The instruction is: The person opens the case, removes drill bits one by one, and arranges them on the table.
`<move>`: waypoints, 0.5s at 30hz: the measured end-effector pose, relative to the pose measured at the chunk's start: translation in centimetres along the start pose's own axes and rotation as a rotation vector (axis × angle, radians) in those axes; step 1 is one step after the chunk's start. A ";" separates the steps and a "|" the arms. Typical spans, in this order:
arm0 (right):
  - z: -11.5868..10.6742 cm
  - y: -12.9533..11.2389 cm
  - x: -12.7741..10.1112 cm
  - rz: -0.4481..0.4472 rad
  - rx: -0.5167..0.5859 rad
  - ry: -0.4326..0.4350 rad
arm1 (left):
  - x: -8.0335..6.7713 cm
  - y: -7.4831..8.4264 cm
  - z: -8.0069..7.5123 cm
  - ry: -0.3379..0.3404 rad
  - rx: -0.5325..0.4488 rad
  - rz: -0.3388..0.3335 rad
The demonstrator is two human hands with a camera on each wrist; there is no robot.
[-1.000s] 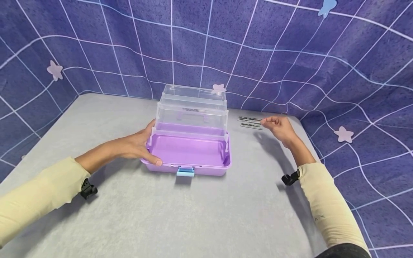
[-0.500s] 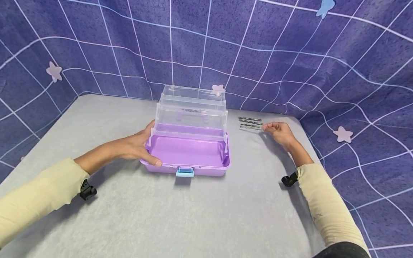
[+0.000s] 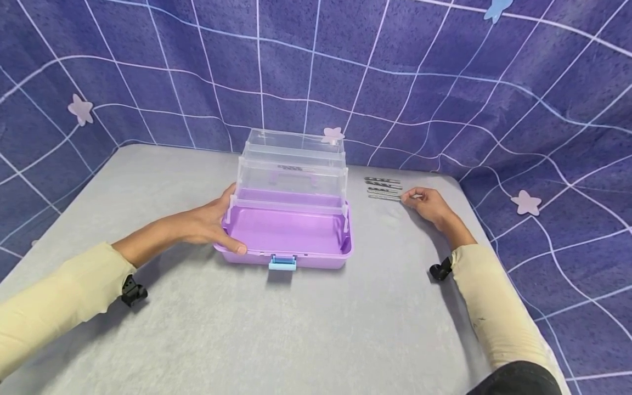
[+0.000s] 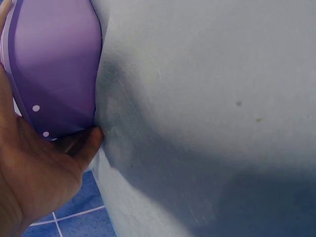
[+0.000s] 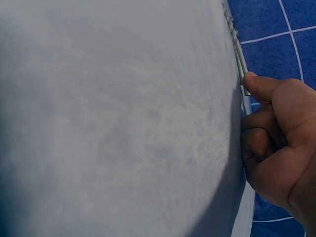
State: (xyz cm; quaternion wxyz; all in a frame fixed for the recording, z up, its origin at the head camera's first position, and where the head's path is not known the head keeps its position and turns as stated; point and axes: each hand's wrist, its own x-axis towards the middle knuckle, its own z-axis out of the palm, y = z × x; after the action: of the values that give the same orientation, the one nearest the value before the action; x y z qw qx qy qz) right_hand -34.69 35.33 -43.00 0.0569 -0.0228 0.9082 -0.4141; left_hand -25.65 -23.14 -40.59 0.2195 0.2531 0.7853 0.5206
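Observation:
My left hand (image 3: 209, 222) grips the left end of a purple toolbox (image 3: 283, 259), thumb on the front rim and fingers along the side. The same hand (image 4: 44, 168) holds the box's purple wall (image 4: 59, 59) in the left wrist view. The toolbox is open, its clear plastic lid and trays (image 3: 293, 184) raised at the back. To its right, several metal drill bits (image 3: 382, 185) lie side by side. My right hand (image 3: 427, 204) pinches the right end of the nearest bit, close to the table. In the right wrist view, bits (image 5: 238, 52) extend from my fingertips.
The grey table (image 3: 316, 323) has a purple-blue gridded cloth (image 3: 296, 66) with star shapes behind and beside it. A light blue latch (image 3: 282, 263) projects from the toolbox front. Dark, thin drill-bit shapes (image 3: 291, 168) show through the clear plastic.
My right hand has come down and towards me, from the upper bits to the nearest one. That bit now lies apart below the others. My left hand and the toolbox have stayed put.

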 end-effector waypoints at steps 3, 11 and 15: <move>0.0 -0.3 0.3 0.005 -0.028 0.006 | 0.0 0.0 0.0 0.009 -0.012 -0.008; 0.1 -0.1 0.7 0.023 -0.066 0.020 | -0.1 0.0 0.1 -0.014 -0.050 -0.009; -0.1 0.1 0.7 0.051 -0.054 0.020 | 0.0 0.1 0.0 0.005 -0.027 -0.019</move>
State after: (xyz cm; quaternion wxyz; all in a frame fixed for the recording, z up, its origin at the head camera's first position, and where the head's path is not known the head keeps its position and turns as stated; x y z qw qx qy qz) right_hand -35.42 35.46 -43.08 0.0576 0.0028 0.9199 -0.3880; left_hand -25.60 -23.14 -40.51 0.2261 0.2414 0.7812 0.5295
